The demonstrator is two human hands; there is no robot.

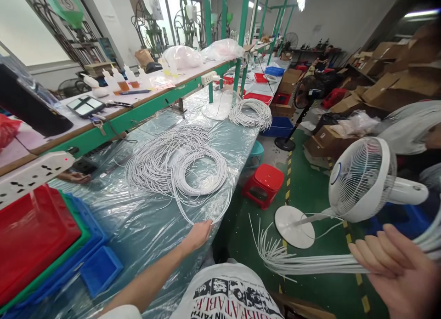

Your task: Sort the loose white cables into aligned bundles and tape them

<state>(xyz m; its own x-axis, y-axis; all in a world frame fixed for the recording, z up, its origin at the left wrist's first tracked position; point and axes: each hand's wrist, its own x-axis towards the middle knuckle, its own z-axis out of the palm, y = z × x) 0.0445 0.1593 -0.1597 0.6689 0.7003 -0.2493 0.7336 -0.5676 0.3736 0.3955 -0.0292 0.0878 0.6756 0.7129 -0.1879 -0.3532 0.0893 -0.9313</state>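
My left hand (199, 234) is closed round a strand of white cable at the bench's front edge. That strand runs up to a neat cable coil (220, 172) lying on a larger, looser pile of white cable (151, 162). Out to the right, my right hand (396, 264) grips a thick bundle of white cables (320, 264). The bundle's loose ends fan out to the left, above the green floor, and its other end passes behind the hand to the right edge. Another cable coil (251, 113) lies farther along the bench.
Plastic film covers the bench (138, 231). Stacked red, green and blue bins (37, 236) stand at left, below a power strip (34, 174). A red stool (264, 183) and a white fan (361, 176) stand on the floor at right. Squeeze bottles (120, 80) line the shelf.
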